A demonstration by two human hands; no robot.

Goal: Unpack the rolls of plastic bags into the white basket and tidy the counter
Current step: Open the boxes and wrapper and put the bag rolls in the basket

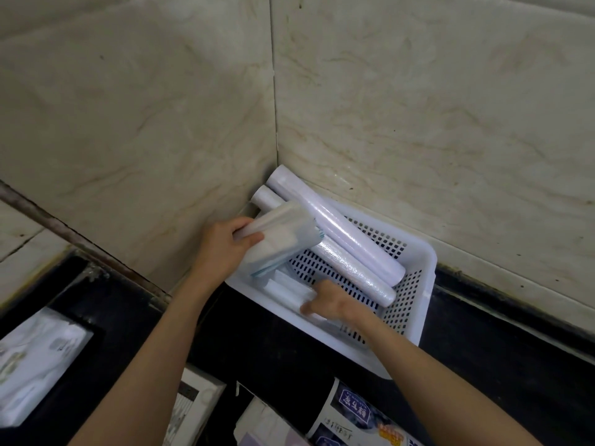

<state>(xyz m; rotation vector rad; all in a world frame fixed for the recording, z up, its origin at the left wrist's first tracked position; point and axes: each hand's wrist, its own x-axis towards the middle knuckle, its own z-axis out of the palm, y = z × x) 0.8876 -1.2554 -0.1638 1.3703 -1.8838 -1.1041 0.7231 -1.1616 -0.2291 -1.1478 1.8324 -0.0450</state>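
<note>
A white perforated basket [415, 268] stands in the wall corner on the black counter. Two long white rolls [341, 230] lie slanted in it, their far ends sticking out over the rim. My left hand [222, 249] grips a bundle of plastic bag rolls [280, 243] above the basket's left side. My right hand [325, 302] reaches into the basket near its front edge, fingers on a small white roll [289, 289] lying on the bottom; the hand is blurred and its grip is unclear.
Marble-patterned tiled walls [418, 107] meet behind the basket. A clear plastic package [35, 358] lies at the left on the counter. Printed packaging [354, 416] and a white framed object [193, 410] lie near the bottom edge. Black counter [499, 355] shows to the right.
</note>
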